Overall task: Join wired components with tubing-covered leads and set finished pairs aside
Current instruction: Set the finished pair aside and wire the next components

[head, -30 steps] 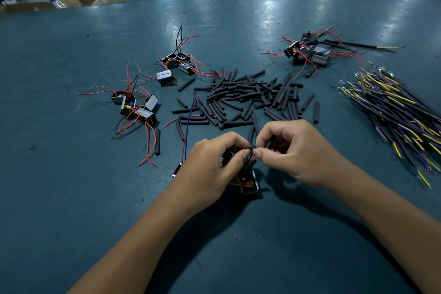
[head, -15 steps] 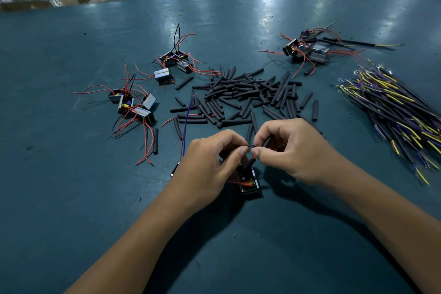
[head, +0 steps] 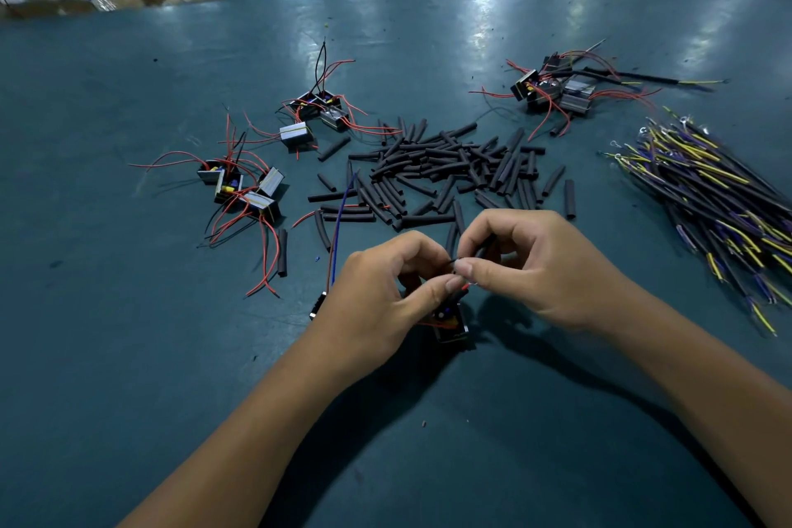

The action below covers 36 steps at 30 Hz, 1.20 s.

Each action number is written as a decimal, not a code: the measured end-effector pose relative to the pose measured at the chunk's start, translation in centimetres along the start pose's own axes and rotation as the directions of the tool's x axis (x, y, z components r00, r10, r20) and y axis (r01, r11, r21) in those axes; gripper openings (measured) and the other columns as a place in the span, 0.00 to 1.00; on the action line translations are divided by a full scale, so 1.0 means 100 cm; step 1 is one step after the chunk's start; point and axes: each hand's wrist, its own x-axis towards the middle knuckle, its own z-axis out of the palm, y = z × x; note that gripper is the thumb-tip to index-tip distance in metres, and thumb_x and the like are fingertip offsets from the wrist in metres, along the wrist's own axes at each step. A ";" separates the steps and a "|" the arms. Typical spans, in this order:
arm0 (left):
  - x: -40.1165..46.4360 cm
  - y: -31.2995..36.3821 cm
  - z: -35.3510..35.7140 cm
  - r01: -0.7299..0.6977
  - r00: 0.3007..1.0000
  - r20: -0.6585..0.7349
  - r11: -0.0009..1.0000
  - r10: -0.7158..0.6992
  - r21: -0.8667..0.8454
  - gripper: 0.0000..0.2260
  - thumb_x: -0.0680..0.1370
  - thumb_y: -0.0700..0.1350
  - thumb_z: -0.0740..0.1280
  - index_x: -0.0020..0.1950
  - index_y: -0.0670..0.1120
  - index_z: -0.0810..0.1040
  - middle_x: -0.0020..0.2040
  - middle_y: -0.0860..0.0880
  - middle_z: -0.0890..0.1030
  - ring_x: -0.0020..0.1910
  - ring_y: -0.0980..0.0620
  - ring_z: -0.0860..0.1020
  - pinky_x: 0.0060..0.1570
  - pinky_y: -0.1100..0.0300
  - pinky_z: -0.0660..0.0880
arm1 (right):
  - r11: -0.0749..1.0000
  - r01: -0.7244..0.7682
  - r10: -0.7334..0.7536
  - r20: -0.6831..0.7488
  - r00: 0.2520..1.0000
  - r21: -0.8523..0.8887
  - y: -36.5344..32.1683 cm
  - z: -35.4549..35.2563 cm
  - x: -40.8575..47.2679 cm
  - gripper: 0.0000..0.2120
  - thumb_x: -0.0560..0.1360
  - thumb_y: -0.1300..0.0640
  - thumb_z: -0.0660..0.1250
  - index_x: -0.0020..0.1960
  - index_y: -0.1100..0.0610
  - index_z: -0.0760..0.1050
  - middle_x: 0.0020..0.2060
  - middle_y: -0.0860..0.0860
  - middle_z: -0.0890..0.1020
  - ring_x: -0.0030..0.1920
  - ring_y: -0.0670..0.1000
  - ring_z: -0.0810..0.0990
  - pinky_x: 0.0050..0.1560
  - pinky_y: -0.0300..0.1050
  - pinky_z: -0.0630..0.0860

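While pinching lead ends together just above the component, left hand and right hand barely shifted since earlier; joining still underway, tubing pile beyond untouched.

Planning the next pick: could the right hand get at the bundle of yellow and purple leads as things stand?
Probably yes: the bundle of leads lies uncovered on the right hand's own side, but its grip is busy pinching a tubing piece.

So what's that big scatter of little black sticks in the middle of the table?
The pile of black tubing pieces looks like short cut lengths of matte, rubbery sleeving, all much the same length. They lie loose and flat on the green table, criss-crossed thickly in the middle, with strays at the edges. The pile sits just beyond both hands; the right hand appears to hold one such piece.
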 end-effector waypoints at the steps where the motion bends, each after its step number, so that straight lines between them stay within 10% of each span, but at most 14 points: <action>1: 0.000 0.000 0.000 -0.007 1.000 -0.001 1.000 0.007 0.008 0.04 0.77 0.47 0.72 0.49 0.49 0.80 0.42 0.56 0.83 0.43 0.57 0.82 0.43 0.66 0.77 | 1.000 0.016 -0.016 -0.013 1.000 -0.021 0.000 0.001 0.000 0.04 0.75 0.57 0.73 0.43 0.51 0.79 0.36 0.45 0.82 0.33 0.42 0.78 0.35 0.34 0.72; 7: 0.000 -0.004 -0.001 0.014 1.000 0.017 0.998 -0.013 -0.057 0.03 0.79 0.49 0.70 0.49 0.52 0.81 0.41 0.55 0.83 0.40 0.54 0.82 0.42 0.48 0.82 | 0.955 0.164 -0.175 -0.024 0.984 -0.246 -0.005 -0.005 0.001 0.01 0.74 0.58 0.71 0.44 0.53 0.80 0.36 0.41 0.79 0.37 0.45 0.78 0.39 0.33 0.70; 22: -0.001 -0.003 -0.001 0.008 0.998 0.062 1.000 -0.008 0.002 0.03 0.80 0.46 0.69 0.48 0.51 0.81 0.38 0.57 0.80 0.38 0.52 0.80 0.40 0.46 0.80 | 0.813 0.298 -0.293 0.092 0.952 -0.501 -0.004 -0.007 0.000 0.01 0.71 0.62 0.69 0.43 0.59 0.79 0.37 0.44 0.74 0.35 0.41 0.69 0.40 0.30 0.65; 30: -0.003 -0.004 -0.003 -0.044 0.996 0.084 0.998 0.039 0.050 0.04 0.80 0.50 0.68 0.47 0.53 0.80 0.39 0.55 0.82 0.36 0.53 0.80 0.38 0.51 0.77 | 0.974 0.114 -0.097 0.094 0.991 -0.195 -0.002 -0.021 -0.002 0.03 0.72 0.60 0.70 0.42 0.53 0.80 0.34 0.47 0.80 0.33 0.49 0.77 0.35 0.46 0.75; 36: -0.001 -0.005 -0.002 -0.008 0.997 0.078 1.000 0.009 -0.002 0.04 0.79 0.51 0.67 0.48 0.53 0.80 0.38 0.54 0.81 0.37 0.50 0.80 0.38 0.47 0.79 | 0.823 0.317 -0.324 0.069 0.944 -0.471 -0.004 -0.015 -0.004 0.04 0.71 0.64 0.73 0.44 0.58 0.81 0.36 0.43 0.76 0.35 0.42 0.71 0.40 0.30 0.68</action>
